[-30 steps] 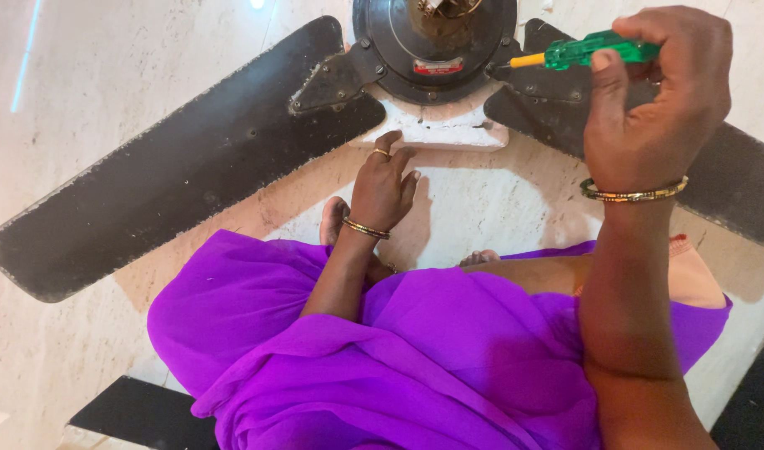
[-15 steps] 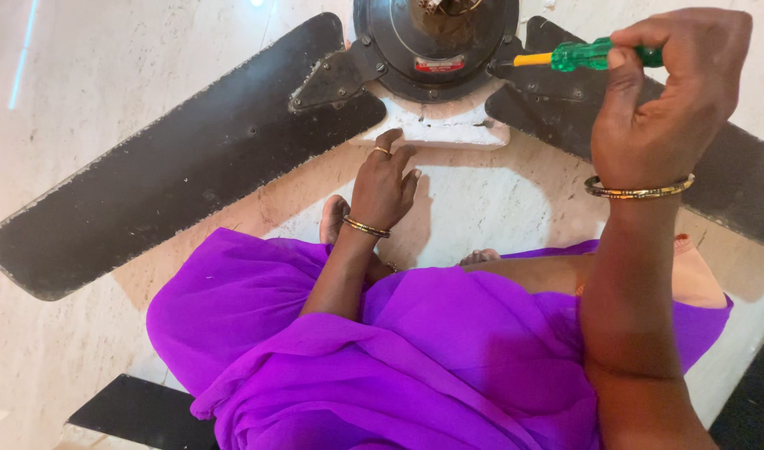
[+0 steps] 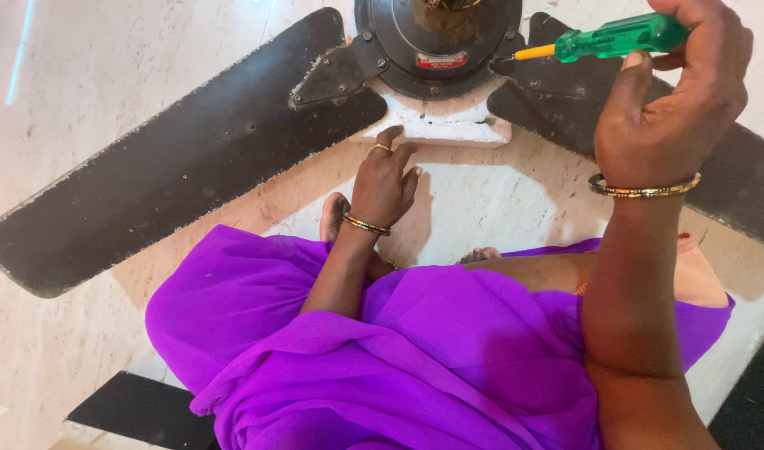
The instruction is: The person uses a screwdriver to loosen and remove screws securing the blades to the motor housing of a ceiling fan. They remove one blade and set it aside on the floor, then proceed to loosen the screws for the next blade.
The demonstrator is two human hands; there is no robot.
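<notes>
Your right hand has the green screwdriver pinched up high, fingertips curled over the clear handle and thumb pushing from below, so that's a tight hold. Compared with half a second back, the handle has tipped up a touch and your hand has rolled round it, while the yellow collar and tip stay parked at the same spot on the right blade bracket, right by the rim of the motor housing. Looks to me like you're mid-turn on a bracket screw, not moving to a new one; I can't actually see the screw head under the tip though.

Your left hand hasn't budged: fingers loosely spread, holding nothing, resting on the pale floor just below the white block that the housing sits on.

Materials: the handle is see-through green plastic, smooth and faceted. The housing is round, dark, glossy metal with a small red label. The left fan blade is long, flat, matte black and dusty, with chipped edges and a bolted grey bracket at its root; the right fan blade is the same. The floor is mottled cream stone. Purple cloth, thin and draping, fills the lower frame, and both wrists carry slim gold bangles
</notes>
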